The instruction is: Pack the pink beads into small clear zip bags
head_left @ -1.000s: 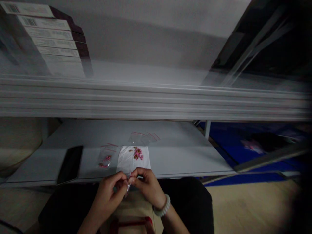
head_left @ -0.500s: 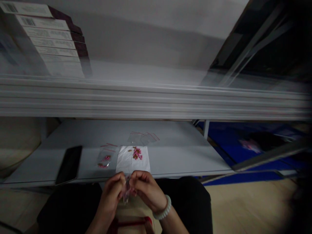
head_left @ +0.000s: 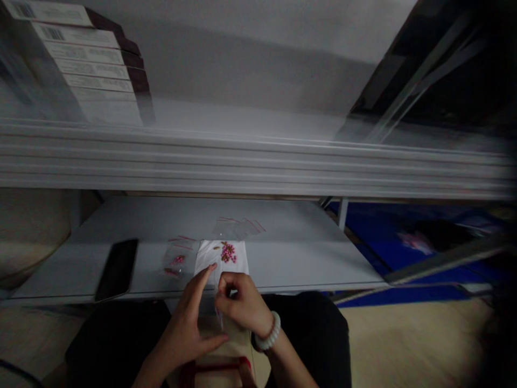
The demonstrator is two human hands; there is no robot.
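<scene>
My right hand (head_left: pixel 241 302), with a pale beaded bracelet at the wrist, pinches a small clear zip bag (head_left: pixel 218 312) by its edge. The bag hangs edge-on just in front of the shelf's front edge. To its left is my left hand (head_left: pixel 189 315), thumb and fingers spread wide with nothing held. Beyond the hands lies a white tissue (head_left: pixel 205 256) bearing a cluster of pink and brownish-gold beads (head_left: pixel 228 252). Left of the tissue, clear zip bags (head_left: pixel 175 253) contain some pink and brown beads. Behind it lie flat, clear zip bags (head_left: pixel 238 228) with red seal lines.
A black phone (head_left: pixel 117 269) rests on the grey shelf (head_left: pixel 299 253) at the left. Above runs a ridged grey tabletop edge (head_left: pixel 258 170), with stacked white boxes (head_left: pixel 86 56) at upper left. A metal bar (head_left: pixel 440 258) crosses over blue material on the right.
My left hand has let go of the small bag, moved slightly left and spread its fingers. My right hand keeps its pinch on the bag.
</scene>
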